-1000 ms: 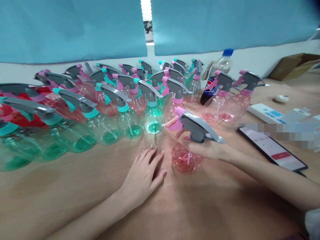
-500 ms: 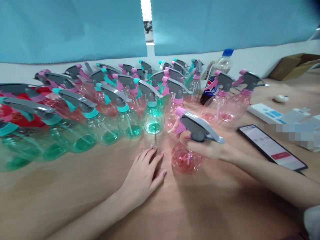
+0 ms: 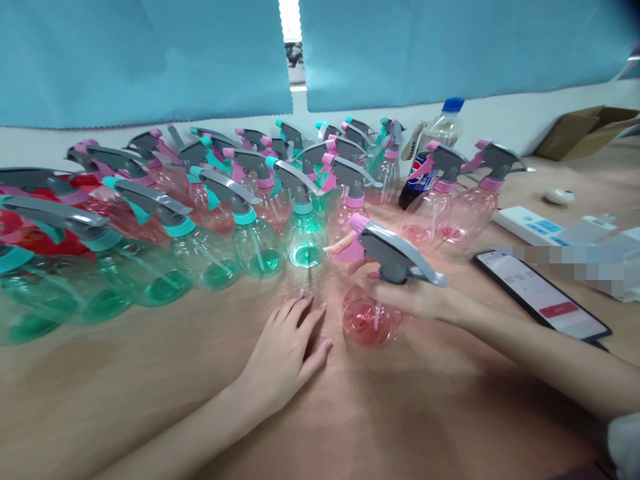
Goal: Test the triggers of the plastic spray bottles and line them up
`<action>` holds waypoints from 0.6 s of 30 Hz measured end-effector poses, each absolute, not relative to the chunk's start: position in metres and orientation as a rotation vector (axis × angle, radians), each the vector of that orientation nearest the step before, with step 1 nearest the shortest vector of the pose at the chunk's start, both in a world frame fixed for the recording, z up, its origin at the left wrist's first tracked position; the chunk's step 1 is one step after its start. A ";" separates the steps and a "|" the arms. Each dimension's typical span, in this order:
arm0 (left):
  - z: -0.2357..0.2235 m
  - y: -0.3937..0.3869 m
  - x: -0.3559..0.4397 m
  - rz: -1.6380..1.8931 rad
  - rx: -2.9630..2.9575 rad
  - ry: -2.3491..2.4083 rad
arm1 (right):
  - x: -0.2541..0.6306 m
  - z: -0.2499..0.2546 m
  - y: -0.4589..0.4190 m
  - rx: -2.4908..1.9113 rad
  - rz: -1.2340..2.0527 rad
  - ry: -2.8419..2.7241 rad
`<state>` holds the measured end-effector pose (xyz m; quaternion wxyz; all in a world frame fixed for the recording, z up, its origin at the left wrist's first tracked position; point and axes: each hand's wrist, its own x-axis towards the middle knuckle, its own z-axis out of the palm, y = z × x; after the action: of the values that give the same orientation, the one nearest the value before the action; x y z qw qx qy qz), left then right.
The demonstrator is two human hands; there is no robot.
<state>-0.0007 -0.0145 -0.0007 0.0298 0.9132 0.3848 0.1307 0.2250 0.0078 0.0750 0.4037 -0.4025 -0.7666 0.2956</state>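
Note:
My right hand point(image 3: 400, 293) is wrapped round the neck of a pink spray bottle point(image 3: 370, 323) with a grey and pink spray head. Its index finger reaches out to the front of the pink trigger. The bottle's base looks to be on the wooden table; I cannot tell if it is lifted slightly. To the left of it, my left hand point(image 3: 283, 347) lies flat on the table, fingers spread and holding nothing. Just beyond the fingertips stands a green spray bottle point(image 3: 306, 233), at the end of a row of green spray bottles point(image 3: 260, 253).
Behind are several pink and green spray bottles, with two pink ones point(image 3: 467, 207) at the right. A cola bottle point(image 3: 443, 127) stands near the wall. On the right lie a phone point(image 3: 543, 293), a white power strip point(image 3: 530, 227) and an open cardboard box point(image 3: 575, 133).
My right index finger has stretched forward and the pink trigger has swung outward from the grey head. My left hand has stayed in place. The bottles have not moved.

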 end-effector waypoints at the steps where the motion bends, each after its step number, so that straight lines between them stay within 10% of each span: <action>1: -0.001 -0.014 -0.001 0.401 2.816 1.185 | 0.225 0.073 0.008 -0.962 0.784 -1.911; 18: 0.001 -0.015 -0.001 0.420 2.793 1.180 | 0.227 0.069 0.010 -0.880 0.859 -1.842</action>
<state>-0.0009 -0.0145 0.0010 0.0404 0.9117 0.3851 0.1372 0.2267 0.0098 0.0690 0.4470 -0.3554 -0.7440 0.3469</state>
